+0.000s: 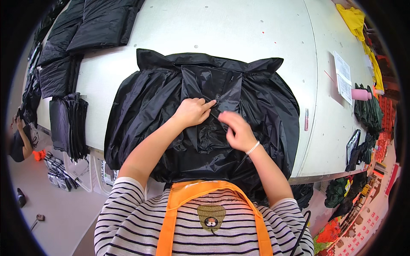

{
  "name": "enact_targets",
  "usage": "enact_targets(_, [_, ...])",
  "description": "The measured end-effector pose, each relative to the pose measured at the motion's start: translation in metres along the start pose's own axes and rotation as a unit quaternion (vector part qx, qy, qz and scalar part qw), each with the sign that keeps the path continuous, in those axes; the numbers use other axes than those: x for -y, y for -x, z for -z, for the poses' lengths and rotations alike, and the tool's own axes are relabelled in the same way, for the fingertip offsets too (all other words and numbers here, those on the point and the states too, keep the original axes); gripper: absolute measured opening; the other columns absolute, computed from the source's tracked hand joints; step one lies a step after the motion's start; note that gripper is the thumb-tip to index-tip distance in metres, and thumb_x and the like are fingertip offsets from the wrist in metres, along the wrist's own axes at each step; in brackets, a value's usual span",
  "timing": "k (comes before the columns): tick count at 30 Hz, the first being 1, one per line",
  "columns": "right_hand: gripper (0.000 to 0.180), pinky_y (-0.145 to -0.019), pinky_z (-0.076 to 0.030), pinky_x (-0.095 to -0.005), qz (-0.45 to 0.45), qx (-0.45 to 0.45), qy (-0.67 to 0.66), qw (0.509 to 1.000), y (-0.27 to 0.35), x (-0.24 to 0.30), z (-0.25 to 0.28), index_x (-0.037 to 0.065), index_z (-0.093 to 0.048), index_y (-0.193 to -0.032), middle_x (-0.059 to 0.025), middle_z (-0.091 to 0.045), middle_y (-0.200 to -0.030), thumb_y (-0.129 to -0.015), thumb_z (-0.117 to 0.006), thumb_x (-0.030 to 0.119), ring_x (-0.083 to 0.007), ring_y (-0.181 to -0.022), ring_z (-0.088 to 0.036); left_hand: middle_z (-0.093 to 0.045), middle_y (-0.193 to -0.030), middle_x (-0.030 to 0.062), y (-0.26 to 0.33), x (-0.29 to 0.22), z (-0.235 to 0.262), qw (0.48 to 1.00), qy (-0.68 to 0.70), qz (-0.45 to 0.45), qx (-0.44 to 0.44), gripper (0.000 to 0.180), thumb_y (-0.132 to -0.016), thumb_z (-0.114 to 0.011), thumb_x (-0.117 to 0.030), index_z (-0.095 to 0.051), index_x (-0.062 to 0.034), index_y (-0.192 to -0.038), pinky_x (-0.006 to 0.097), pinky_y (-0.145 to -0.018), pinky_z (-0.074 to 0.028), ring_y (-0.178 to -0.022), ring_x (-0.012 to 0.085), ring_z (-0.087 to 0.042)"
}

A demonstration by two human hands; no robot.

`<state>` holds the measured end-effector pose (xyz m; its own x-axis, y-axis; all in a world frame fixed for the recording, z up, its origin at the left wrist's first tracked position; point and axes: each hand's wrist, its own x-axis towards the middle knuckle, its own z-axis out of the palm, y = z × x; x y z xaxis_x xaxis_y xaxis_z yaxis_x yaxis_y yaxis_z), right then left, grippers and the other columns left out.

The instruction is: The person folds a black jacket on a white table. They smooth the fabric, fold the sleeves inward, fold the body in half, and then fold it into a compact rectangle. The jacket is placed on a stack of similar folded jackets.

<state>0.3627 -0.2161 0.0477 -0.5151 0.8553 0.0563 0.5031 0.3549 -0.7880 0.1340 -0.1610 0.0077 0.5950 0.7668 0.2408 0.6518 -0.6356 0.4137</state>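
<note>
A large black garment (pixel 200 123) of thin, shiny fabric lies spread across the near half of a pale desk (pixel 239 30), its lower edge spilling over the desk's front rim toward the person. Everything else is placed around this garment. Up and to its left, folded black pieces (pixel 92 23) lie in flat piles, and a bundle of dark fabric (pixel 68 123) hangs over the desk's left edge. Just beside the garment's right side lies a thin pink pen-like object (pixel 306 119); farther right are white paper sheets (pixel 343 77) and a pink cylinder (pixel 361 94), with yellow cloth (pixel 356 23) at the far right corner. Beyond the garment's top edge the desk is bare — open room toward the back and the right.

Both forearms come up from the lower edge and meet over the garment's middle. The left hand (pixel 193 112) is curled, its forefinger stretched right and pressing a fold of the fabric. The right hand (pixel 237 130), a pale beaded bracelet (pixel 253 148) on its wrist, sits just below and right of it, fingers bent and pinching the same fold — the two hands nearly touch. The person wears a striped top and an orange strap (pixel 175 213). Another person's arm (pixel 23 136) shows far left, off the desk.
</note>
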Motion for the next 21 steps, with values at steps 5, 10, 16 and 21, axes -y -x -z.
enact_targets(5, [0.055,-0.107,-0.032,-0.0442,0.099,0.136,0.185,0.968,0.021,0.015,0.000,0.011,-0.050,-0.129,-0.0121,-0.048,-0.132,-0.076,-0.064,0.013,-0.0300,-0.126,-0.042,-0.053,-0.068,0.0059,0.003,0.002,-0.001,0.999,-0.006,-0.022,0.046,0.036,-0.083,-0.059,-0.020,-0.063,-0.0135,-0.118,0.035,-0.057,-0.047,-0.061,0.0235,-0.058])
enact_targets(10, [0.022,-0.061,-0.048,-0.0411,-0.098,-0.027,0.081,0.992,-0.033,-0.018,-0.029,0.008,-0.062,-0.080,-0.0116,-0.065,-0.081,-0.086,-0.061,0.029,-0.0312,-0.076,-0.062,-0.066,-0.089,0.0115,-0.004,0.010,0.007,0.959,0.218,0.140,0.115,0.030,-0.089,-0.054,-0.024,-0.066,-0.0147,-0.114,0.040,-0.075,-0.049,-0.084,0.0317,-0.062])
enact_targets(16, [0.042,-0.085,-0.044,-0.0403,0.084,0.047,0.080,0.992,-0.029,0.006,0.002,0.007,-0.063,-0.100,-0.0106,-0.062,-0.104,-0.075,-0.069,0.041,-0.0289,-0.101,-0.057,-0.062,-0.080,0.0090,-0.005,0.010,0.013,0.980,0.140,0.076,0.121,0.033,-0.087,-0.056,-0.023,-0.064,-0.0166,-0.118,0.039,-0.069,-0.049,-0.078,0.0285,-0.062])
enact_targets(21, [0.040,-0.095,-0.040,-0.0401,0.188,0.075,0.185,0.962,0.017,-0.006,-0.020,0.010,-0.062,-0.102,-0.0074,-0.057,-0.107,-0.071,-0.073,0.032,-0.0250,-0.105,-0.054,-0.061,-0.078,0.0082,-0.001,0.010,0.008,0.987,0.124,0.054,0.086,0.032,-0.087,-0.057,-0.023,-0.064,-0.0159,-0.117,0.038,-0.069,-0.049,-0.077,0.0272,-0.062])
